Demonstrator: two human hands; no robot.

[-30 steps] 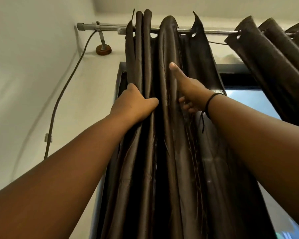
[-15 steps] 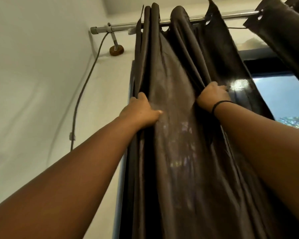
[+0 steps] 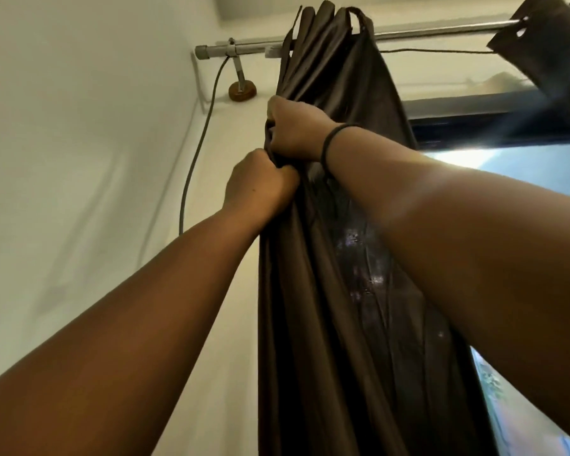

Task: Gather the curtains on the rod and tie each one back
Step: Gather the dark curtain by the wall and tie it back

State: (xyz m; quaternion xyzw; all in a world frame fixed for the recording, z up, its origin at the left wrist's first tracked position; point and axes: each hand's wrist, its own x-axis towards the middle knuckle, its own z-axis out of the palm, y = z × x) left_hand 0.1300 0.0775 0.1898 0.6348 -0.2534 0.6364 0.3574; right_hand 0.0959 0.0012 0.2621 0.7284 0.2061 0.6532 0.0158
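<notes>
A dark brown satin curtain (image 3: 336,307) hangs bunched into tight folds at the left end of a metal rod (image 3: 425,31). My left hand (image 3: 260,184) grips the curtain's left edge below the rod. My right hand (image 3: 293,130), with a black band on its wrist, grips the gathered folds just above the left hand, and the two hands nearly touch. A second dark curtain (image 3: 547,41) hangs on the rod at the top right, only partly in view.
The rod's bracket (image 3: 241,83) is fixed to the white wall with a round brown base. A grey cable (image 3: 198,143) runs down the wall from the rod's end. A window (image 3: 524,166) with a dark frame shows bright to the right of the curtain.
My right hand has swept left with the curtain's folds and now meets my left hand. The curtain is bunched much tighter, and the window beside it is uncovered.
</notes>
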